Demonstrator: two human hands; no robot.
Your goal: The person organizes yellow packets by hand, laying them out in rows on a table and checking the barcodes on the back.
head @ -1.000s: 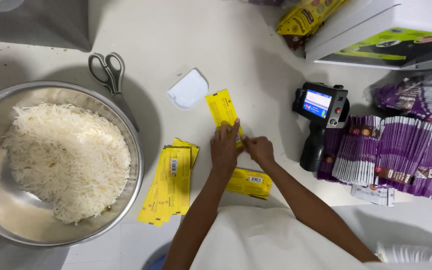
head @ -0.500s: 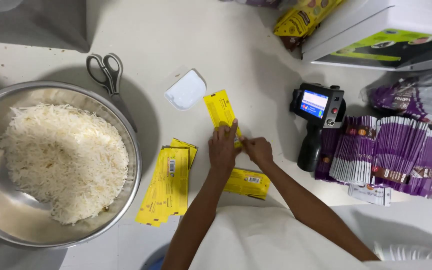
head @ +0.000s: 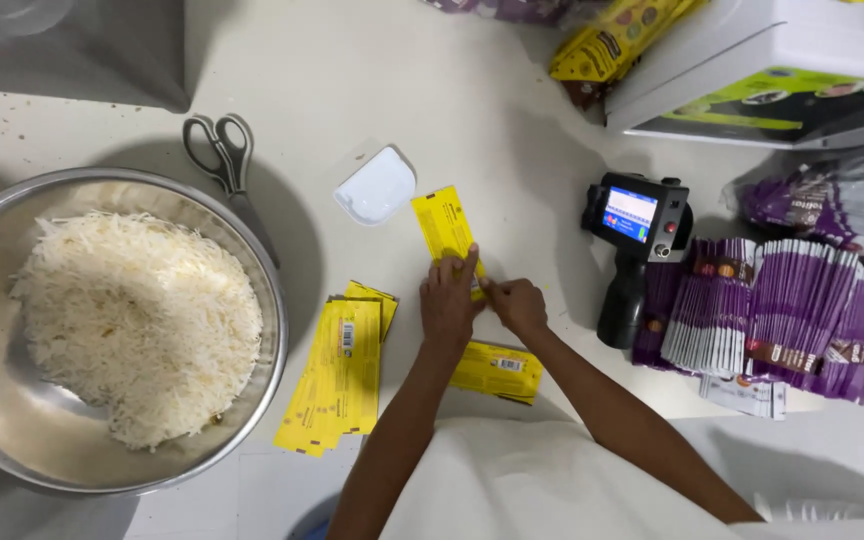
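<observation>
Your left hand (head: 449, 300) lies flat near the centre of the frame, fingers together, pressing down on the lower end of a yellow sachet (head: 442, 226) that lies on the white worktop (head: 372, 70) and stretches up and slightly left from under your fingertips. Your right hand (head: 517, 303) sits just beside it on the right, fingers curled and pinching the same lower corner of the sachet, so both hands are closed on it there. Below your hands, another yellow sachet (head: 498, 368) lies flat, partly hidden by your forearms. To the left of your left forearm is a stack of yellow sachets (head: 342, 372), fanned and overlapping. Just above and left of the held sachet lies a white plastic scraper (head: 377, 187). At the left of the frame stands a large steel bowl (head: 267, 290) of white shredded food (head: 137, 320), with scissors (head: 224, 160) touching its upper rim. To the right of your hands a black handheld printer (head: 636, 240) with a lit screen stands beside rows of purple sachets (head: 792, 310).
</observation>
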